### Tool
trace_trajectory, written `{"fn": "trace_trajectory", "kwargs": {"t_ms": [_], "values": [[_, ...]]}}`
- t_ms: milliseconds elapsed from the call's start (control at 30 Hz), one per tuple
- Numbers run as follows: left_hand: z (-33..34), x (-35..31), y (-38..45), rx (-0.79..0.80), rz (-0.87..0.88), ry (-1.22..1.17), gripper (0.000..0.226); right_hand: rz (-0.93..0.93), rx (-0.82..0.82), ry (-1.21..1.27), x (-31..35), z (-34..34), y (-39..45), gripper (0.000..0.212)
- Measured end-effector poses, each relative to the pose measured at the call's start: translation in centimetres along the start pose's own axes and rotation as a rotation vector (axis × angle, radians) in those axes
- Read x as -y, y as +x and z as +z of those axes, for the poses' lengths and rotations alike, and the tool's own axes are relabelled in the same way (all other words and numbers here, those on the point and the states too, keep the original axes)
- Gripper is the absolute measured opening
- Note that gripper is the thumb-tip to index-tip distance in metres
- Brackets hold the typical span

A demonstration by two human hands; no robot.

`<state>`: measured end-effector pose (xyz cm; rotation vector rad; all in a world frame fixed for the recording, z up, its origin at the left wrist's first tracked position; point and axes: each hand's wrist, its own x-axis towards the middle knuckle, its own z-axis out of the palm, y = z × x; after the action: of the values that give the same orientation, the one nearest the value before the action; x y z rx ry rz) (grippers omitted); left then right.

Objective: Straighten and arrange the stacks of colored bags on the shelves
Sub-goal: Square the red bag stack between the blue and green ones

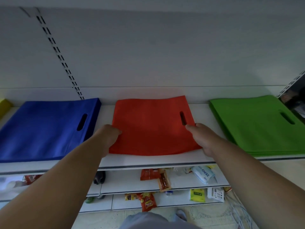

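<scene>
We take the red stack of bags point(153, 126) as reference; it lies flat on the white shelf point(158, 160), roughly centred, with its handle slot toward its right edge. Our left hand point(109, 138) grips the red stack's left edge, fingers curled under it and thumb on top. Our right hand point(200, 138) grips the right edge just below the slot, thumb pressed on the top bag, fingers tucked beneath. The near edge of the red stack bows slightly.

Left of the red stack, apart from it, lies the blue stack point(47, 129); beyond that, a yellow stack point(4, 105) shows only a corner. Right of the red stack, also apart, lies the green stack point(259, 124).

Below the red stack, lower shelves carry snack packets point(148, 201) and a white pack point(203, 174).
</scene>
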<state>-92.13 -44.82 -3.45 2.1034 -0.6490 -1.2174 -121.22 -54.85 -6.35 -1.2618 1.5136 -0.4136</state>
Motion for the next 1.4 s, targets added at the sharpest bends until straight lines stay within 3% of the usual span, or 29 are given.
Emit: {"fn": "trace_trajectory", "kwargs": {"t_ms": [67, 200, 300, 367, 500, 667, 800, 933, 1167, 1400], "values": [[0.3, -0.3, 0.1, -0.082, 0.050, 0.125, 0.022, 0.011, -0.036, -0.096, 0.8, 0.0, -0.1, 0.040], [0.9, 0.5, -1.9, -0.146, 0.303, 0.124, 0.025, -0.240, -0.177, -0.203, 1.0, 0.5, -1.5, 0.025], [0.4, 1.1, -1.5, -0.119, 0.216, 0.217, 0.021, -0.184, -0.147, -0.275, 0.3, 1.2, -2.0, 0.026], [-0.1, 1.2, -1.2, -0.089, 0.169, 0.146, 0.017, -0.202, -0.148, -0.252, 0.3, 1.0, -2.3, 0.026], [-1.1, 2.6, -2.1, -0.066, 0.269, 0.042, 0.006, -0.374, -0.108, -0.243, -0.5, -0.1, -4.3, 0.028], [-1.4, 5.4, -2.5, -0.028, 0.378, 0.261, 0.059, -0.410, -0.049, -0.336, -2.9, -0.8, -5.1, 0.077], [-1.8, 5.6, -2.2, -0.021, 0.358, 0.134, 0.075, -0.456, -0.181, -0.400, -3.4, -0.7, -4.5, 0.088], [-1.9, 6.4, -2.6, 0.006, 0.470, 0.256, 0.097, -0.516, -0.137, -0.462, -4.2, -0.9, -4.5, 0.094], [-2.4, 6.2, -2.0, 0.039, 0.464, 0.376, 0.103, -0.555, -0.224, -0.536, -4.8, -0.9, -4.6, 0.090], [-1.9, 6.8, -2.0, -0.054, 0.525, 0.470, 0.094, -0.560, -0.240, -0.577, -4.9, -1.0, -4.8, 0.080]]}}
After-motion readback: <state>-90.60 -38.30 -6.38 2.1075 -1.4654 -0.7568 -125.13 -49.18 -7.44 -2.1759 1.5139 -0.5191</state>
